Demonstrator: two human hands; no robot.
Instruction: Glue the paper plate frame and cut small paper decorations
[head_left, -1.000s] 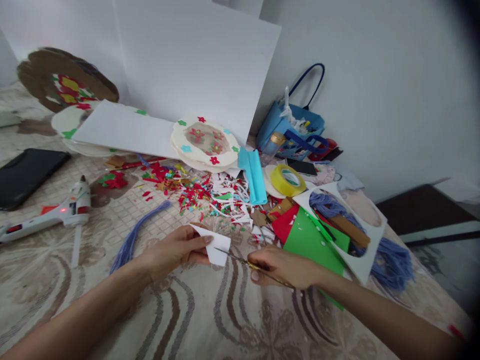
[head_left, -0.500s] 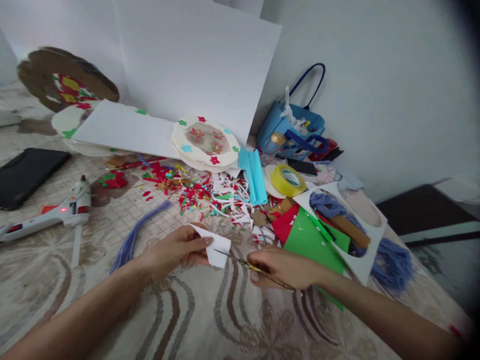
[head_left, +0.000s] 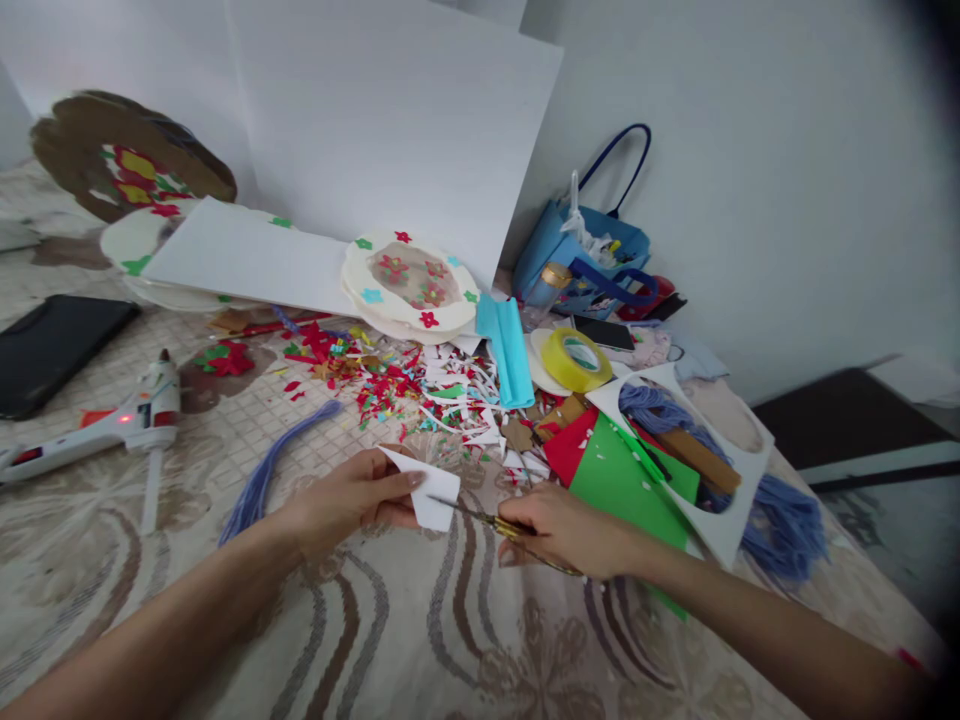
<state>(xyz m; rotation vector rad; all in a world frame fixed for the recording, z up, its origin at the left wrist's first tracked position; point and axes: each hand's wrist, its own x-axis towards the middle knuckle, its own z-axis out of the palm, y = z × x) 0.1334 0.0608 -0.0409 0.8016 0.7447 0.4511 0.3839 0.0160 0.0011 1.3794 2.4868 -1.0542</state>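
Between the thumb and fingers of my left hand (head_left: 375, 490) is a small piece of white paper (head_left: 439, 487). My right hand (head_left: 559, 530) grips gold-handled scissors (head_left: 487, 520), their blades pointing left across the paper. Whether the blades are closed on the paper I cannot tell. Just beyond my hands lies a heap of paper scraps (head_left: 450, 390) in red, white and green. Green sheets (head_left: 630, 490) lie beside my right hand, and a bundle of purple-blue yarn (head_left: 270, 470) rests left of my left hand.
A glue gun (head_left: 142, 420) with a red light and a black phone (head_left: 56, 350) lie at left. Flower-decorated round pieces (head_left: 352, 275) stand behind the scraps. Yellow tape (head_left: 576, 360), a turquoise folded strip (head_left: 506, 350) and a blue bag (head_left: 540, 250) are towards the back right.
My right hand's fingers have opened slightly on the scissor handles, and the scissors have shifted a little. My left hand keeps the paper in nearly the same place.
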